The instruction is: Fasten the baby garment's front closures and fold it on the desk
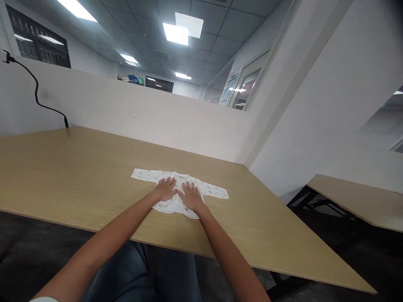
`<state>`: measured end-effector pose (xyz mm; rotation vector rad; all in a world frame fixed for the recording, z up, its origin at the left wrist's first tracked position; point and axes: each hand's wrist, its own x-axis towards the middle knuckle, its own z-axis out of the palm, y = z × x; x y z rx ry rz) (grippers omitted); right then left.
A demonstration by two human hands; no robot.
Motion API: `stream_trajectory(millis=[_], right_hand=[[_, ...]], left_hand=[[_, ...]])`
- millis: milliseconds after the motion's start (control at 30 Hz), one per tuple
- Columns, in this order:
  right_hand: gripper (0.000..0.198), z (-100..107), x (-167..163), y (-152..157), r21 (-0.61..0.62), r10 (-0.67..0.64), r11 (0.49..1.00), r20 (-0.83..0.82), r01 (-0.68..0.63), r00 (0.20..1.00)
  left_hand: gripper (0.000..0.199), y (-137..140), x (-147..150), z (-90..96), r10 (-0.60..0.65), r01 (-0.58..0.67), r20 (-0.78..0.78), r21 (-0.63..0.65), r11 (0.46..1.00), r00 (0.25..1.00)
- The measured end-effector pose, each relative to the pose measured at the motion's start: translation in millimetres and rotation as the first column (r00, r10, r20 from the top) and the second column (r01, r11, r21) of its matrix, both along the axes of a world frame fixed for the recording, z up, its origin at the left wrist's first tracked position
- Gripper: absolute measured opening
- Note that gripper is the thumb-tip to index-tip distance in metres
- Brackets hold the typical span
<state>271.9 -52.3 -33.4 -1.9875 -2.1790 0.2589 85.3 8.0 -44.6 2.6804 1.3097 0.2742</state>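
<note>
A small white baby shirt with a faint print lies spread on the wooden table, its long sleeves stretched out to both sides. Flat on the left part of its body rests my left hand, fingers extended. My right hand presses flat on the right part, its fingers apart. The two thumbs nearly meet over the shirt's middle. Both hands cover much of the front, while the neckline, the sleeves and the lower hem show.
The wooden table runs back to a low white partition. A black gooseneck holder rises at the far left. Beyond the right edge stands another table. My legs are under the front edge.
</note>
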Motion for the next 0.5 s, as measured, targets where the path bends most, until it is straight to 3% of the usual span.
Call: stream_trajectory(millis=[167, 300, 500], right_hand=[[0.054, 13, 9, -10, 0.246, -0.005, 0.969, -0.061, 0.020, 0.998], [0.043, 23, 27, -13, 0.306, -0.059, 0.948, -0.105, 0.089, 0.993], [0.029, 18, 42, -10, 0.347, 0.109, 0.937, -0.155, -0.049, 0.982]], left_hand=[[0.071, -1, -3, 0.7, 0.004, -0.004, 0.007, -0.005, 1.000, 1.000], [0.072, -3, -6, 3.9, -0.007, 0.007, -0.005, -0.016, 1.000, 1.000], [0.070, -7, -7, 8.3, -0.005, 0.005, -0.003, -0.019, 1.000, 1.000]])
